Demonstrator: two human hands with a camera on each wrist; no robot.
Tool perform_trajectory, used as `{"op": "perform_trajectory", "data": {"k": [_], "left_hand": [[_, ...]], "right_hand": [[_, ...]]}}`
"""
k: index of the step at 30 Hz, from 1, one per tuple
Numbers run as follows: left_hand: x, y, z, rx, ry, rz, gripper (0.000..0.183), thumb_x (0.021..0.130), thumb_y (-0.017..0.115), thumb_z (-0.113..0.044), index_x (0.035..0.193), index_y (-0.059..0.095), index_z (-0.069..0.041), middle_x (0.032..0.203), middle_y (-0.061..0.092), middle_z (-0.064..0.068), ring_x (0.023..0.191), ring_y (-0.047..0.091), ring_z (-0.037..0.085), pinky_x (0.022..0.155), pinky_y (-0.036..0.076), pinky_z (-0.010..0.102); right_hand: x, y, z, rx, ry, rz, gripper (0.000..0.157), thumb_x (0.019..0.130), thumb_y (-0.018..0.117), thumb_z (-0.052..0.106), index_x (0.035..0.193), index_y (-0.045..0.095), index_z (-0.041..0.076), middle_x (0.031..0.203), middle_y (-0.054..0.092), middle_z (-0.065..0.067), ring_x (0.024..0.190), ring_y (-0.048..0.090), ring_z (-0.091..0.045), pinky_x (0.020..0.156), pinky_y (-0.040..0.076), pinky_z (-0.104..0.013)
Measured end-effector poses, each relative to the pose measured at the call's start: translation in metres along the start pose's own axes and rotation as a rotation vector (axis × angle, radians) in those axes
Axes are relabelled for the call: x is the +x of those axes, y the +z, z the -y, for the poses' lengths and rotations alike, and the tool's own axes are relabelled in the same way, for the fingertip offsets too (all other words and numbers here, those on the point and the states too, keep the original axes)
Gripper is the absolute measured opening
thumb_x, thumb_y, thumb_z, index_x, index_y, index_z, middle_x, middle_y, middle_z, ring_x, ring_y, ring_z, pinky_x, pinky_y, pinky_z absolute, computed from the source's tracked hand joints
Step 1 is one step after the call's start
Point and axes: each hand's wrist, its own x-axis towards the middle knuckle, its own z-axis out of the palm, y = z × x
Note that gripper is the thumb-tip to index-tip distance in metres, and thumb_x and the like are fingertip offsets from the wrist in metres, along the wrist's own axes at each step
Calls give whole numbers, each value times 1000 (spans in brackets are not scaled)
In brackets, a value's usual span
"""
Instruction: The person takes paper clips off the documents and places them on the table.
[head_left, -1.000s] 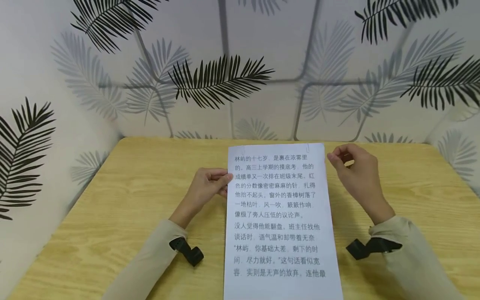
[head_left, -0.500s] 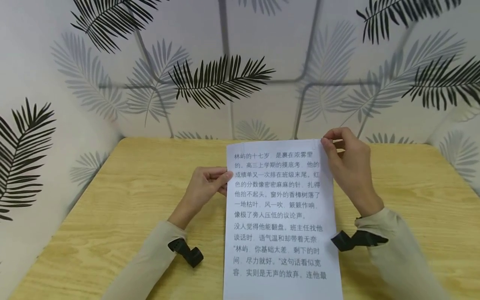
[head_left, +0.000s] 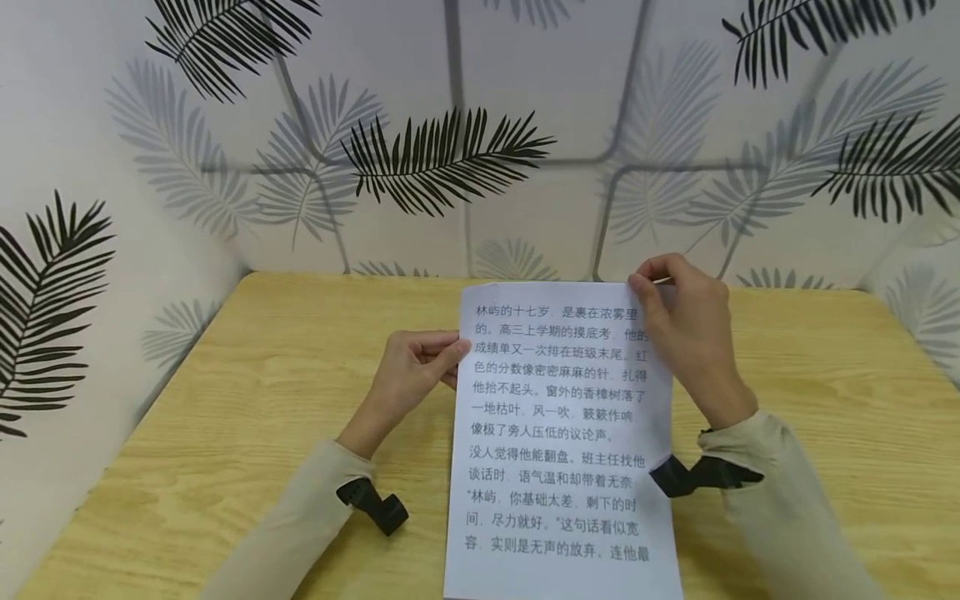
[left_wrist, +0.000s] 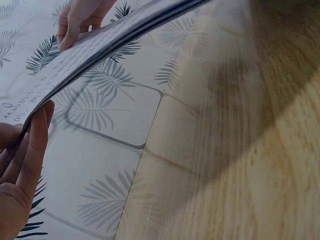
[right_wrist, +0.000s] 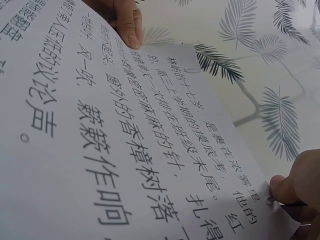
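Observation:
A stack of white printed sheets, covered in lines of Chinese text, is held up over the table in the head view. My left hand pinches its left edge, thumb in front and fingers behind, as the left wrist view also shows. At the top edge, near the right corner, my right hand pinches the sheets between thumb and fingers. One paper clip sits on the top edge toward the left corner. Right at my right thumb, a second paper clip shows in the right wrist view, partly covered.
The wood-grain table spreads out on both sides of the sheets. Behind it rises a pale wall printed with palm leaves. A black strap with a camera is on each wrist over beige sleeves.
My right hand has come in from beside the stack, taken hold of its top right corner, and shifted a little left along the top edge. The left hand keeps its grip.

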Motion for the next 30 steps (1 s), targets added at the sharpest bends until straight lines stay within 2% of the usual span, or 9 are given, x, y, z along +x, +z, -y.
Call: {"op": "perform_trajectory", "data": {"k": [1, 4, 8, 12, 20, 27, 30], "left_hand": [[1, 0, 0, 2, 8, 2, 22, 94, 60, -3, 109, 67, 12, 92, 70, 28, 59, 69, 14, 57, 62, 34], [3, -1, 0, -1, 14, -4, 22, 94, 60, -2, 109, 67, 11, 91, 70, 28, 59, 69, 15, 57, 62, 34], [4, -1, 1, 0, 2, -12, 22, 94, 60, -2, 109, 67, 11, 92, 70, 28, 60, 69, 14, 58, 62, 33], [2, 0, 3, -2, -8, -15, 22, 94, 60, -2, 109, 67, 11, 92, 70, 28, 60, 69, 14, 58, 62, 33], [1, 1, 6, -18, -9, -16, 22, 93, 61, -2, 109, 67, 12, 92, 70, 29, 61, 70, 15, 59, 62, 33], [0, -1, 7, -103, -100, 0, 23, 91, 64, -3, 108, 67, 12, 97, 69, 28, 68, 72, 18, 66, 62, 35], [-1, -1, 5, -112, -125, -7, 24, 91, 65, -4, 108, 67, 12, 98, 70, 27, 69, 72, 17, 67, 62, 35]], "right_hand": [[1, -1, 0, -6, 0, 4, 13, 92, 64, 6, 91, 62, -7, 86, 67, -23, 83, 64, -37, 75, 48, -40], [3, -5, -1, -29, 15, 27, 15, 93, 63, 9, 93, 62, -6, 87, 66, -22, 78, 62, -34, 67, 44, -27], [4, -10, -4, -48, 32, 73, 16, 95, 61, 11, 96, 60, -5, 89, 66, -21, 74, 57, -27, 57, 34, -11], [4, -12, -6, -38, 30, 130, 15, 95, 60, 11, 94, 60, -4, 89, 66, -21, 76, 57, -26, 58, 34, -13], [3, -9, -7, -49, 51, 173, 14, 95, 60, 9, 91, 61, -5, 87, 67, -23, 85, 64, -34, 73, 42, -28], [0, -9, -10, -75, 47, 188, 9, 92, 62, 2, 86, 63, -5, 84, 69, -22, 80, 67, -31, 62, 36, -6], [0, -9, -10, -93, 58, 187, 7, 90, 61, -1, 84, 64, -4, 83, 70, -22, 75, 66, -29, 59, 36, -7]]}}
